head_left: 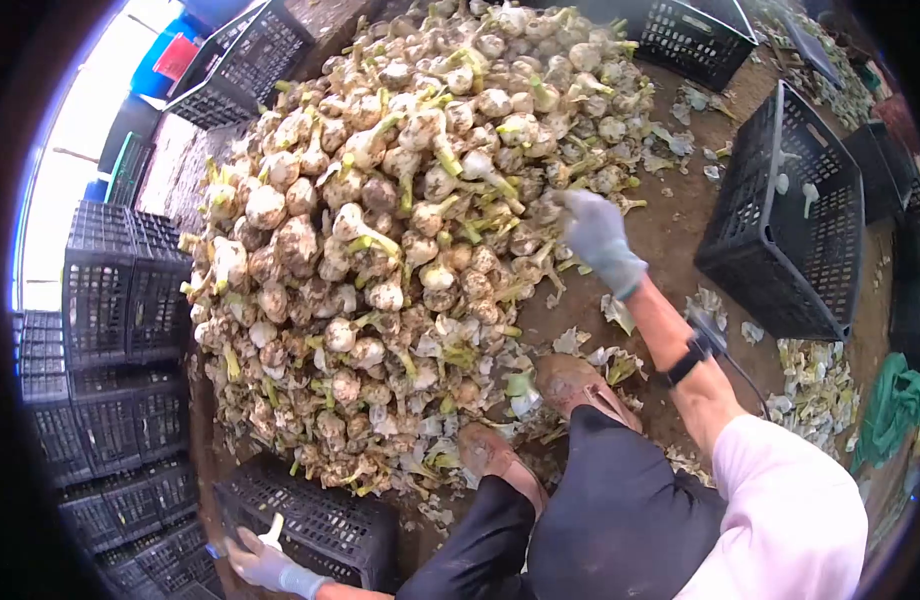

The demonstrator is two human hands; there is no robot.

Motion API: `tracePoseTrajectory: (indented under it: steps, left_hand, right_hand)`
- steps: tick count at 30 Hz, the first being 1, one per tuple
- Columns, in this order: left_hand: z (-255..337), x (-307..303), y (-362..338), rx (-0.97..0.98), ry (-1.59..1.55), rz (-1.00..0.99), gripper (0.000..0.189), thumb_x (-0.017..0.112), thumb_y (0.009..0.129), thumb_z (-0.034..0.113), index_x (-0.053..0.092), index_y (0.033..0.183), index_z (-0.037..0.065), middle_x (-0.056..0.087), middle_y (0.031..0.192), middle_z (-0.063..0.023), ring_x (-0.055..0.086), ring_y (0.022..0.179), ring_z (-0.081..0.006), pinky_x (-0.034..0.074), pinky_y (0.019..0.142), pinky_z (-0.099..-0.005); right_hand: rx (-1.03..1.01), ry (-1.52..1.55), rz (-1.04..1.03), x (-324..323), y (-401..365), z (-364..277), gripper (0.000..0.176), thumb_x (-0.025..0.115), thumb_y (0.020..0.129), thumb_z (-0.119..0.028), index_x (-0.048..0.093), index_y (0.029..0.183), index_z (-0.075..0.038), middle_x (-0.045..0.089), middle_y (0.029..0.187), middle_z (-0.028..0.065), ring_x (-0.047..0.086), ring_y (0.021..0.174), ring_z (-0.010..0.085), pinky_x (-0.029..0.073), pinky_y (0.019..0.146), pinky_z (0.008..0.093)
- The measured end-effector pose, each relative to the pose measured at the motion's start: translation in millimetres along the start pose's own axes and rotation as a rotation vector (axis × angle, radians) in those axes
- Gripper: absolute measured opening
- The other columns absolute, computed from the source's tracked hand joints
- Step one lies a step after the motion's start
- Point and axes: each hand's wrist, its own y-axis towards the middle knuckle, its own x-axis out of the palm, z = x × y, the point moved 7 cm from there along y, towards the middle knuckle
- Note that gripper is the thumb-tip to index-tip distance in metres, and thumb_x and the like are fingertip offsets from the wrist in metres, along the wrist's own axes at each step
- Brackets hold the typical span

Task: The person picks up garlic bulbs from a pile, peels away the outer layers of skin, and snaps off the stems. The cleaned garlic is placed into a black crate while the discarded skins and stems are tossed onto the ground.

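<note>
A large heap of garlic bulbs (380, 230), soil-stained and with short green stems, covers the ground before me. My right hand (600, 238), in a pale grey glove, is at the heap's right edge; its thumb is apart from the fingers, close to several bulbs. My left hand (264, 568), gloved as well, is low at the left above a black crate (320, 515). Its fingers are closed at a whitish garlic bulb with a stem (273, 530). A small blue thing (215, 550) shows by its fingertips, too small to name.
A black crate (780, 215) at the right holds a few pale bulbs. Stacked black crates (120, 400) stand at the left, and more crates (240, 65) lie at the back. Peeled skins (810, 390) litter the ground near a green cloth (895, 405). My feet (580, 385) touch the heap's edge.
</note>
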Motion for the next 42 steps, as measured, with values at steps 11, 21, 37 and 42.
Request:
tracePoseTrajectory:
  steps: [11,21,37,42]
  left_hand:
    - [266.4,82.2,-250.7,0.174,-1.545,-1.566,0.054,0.064,0.082,0.011,0.042,0.131,0.003,0.06,0.104,-0.0055,0.059,0.079,-0.0133,0.048,0.06,-0.021]
    - [247.6,85.9,-234.7,0.267,-1.608,-1.141,0.053,0.061,0.074,-0.005,0.046,0.125,-0.003,0.055,0.107,-0.0065,0.056,0.091,-0.014,0.046,0.086,-0.0254]
    - [248.8,87.1,-235.3,0.253,-1.531,-1.039,0.033,0.06,0.088,0.027,0.056,0.112,0.004,0.062,0.091,-0.0071,0.057,0.065,-0.0112,0.045,0.052,-0.0195]
    - [241.3,126.3,-242.9,-0.458,-1.884,-1.621,0.046,0.048,0.088,0.057,0.059,0.085,0.012,0.06,0.071,-0.0096,0.04,0.04,-0.0119,0.026,0.033,-0.0225]
  right_hand:
    - [-0.198,0.847,-0.633,15.8,-67.4,-190.9,0.035,0.061,0.079,-0.008,0.059,0.114,-0.001,0.067,0.091,0.0072,0.064,0.08,0.0126,0.051,0.073,0.0262]
    - [0.37,1.382,-0.926,67.4,-111.6,-194.0,0.02,0.065,0.087,-0.02,0.065,0.097,-0.002,0.064,0.083,-0.0012,0.056,0.072,0.0048,0.045,0.062,0.0205]
    - [0.327,1.067,-0.853,89.9,-115.2,-167.2,0.023,0.061,0.075,-0.006,0.067,0.096,0.001,0.067,0.076,0.0032,0.058,0.074,0.0095,0.047,0.069,0.0266]
    - [-0.275,0.831,-0.519,84.3,-115.3,-172.8,0.029,0.059,0.077,-0.01,0.066,0.104,-0.003,0.068,0.088,0.014,0.062,0.08,0.0147,0.048,0.074,0.0293]
